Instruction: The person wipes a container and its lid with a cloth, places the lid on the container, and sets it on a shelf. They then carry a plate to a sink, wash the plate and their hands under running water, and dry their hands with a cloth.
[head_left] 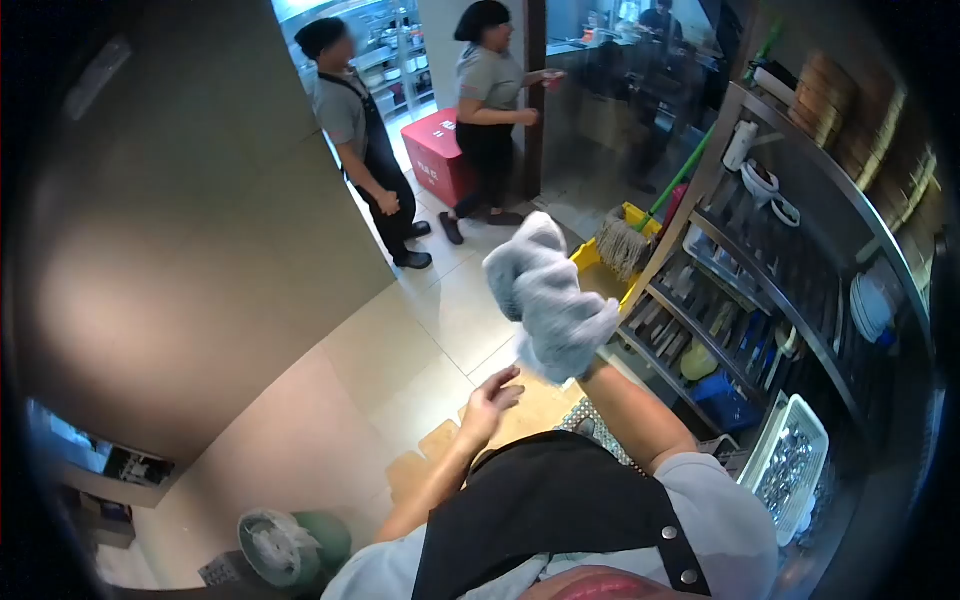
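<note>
A thick grey-white cloth [555,300] is bunched around my right hand [580,350], raised in front of me. It covers the hand down to the wrist, so the fingers themselves are hidden. My left hand [488,405] is lower and to the left, apart from the cloth. Its fingers are loosely bent and spread, with nothing in them. Beneath both hands are the pale floor tiles [440,310].
Two people in aprons [365,150] are by a doorway, near a red box [435,155]. A yellow mop bucket [640,220] stands ahead. Metal shelves [690,230] line my right, with a white basket of shiny metal pieces [815,440]. A green bin [325,540] is behind left.
</note>
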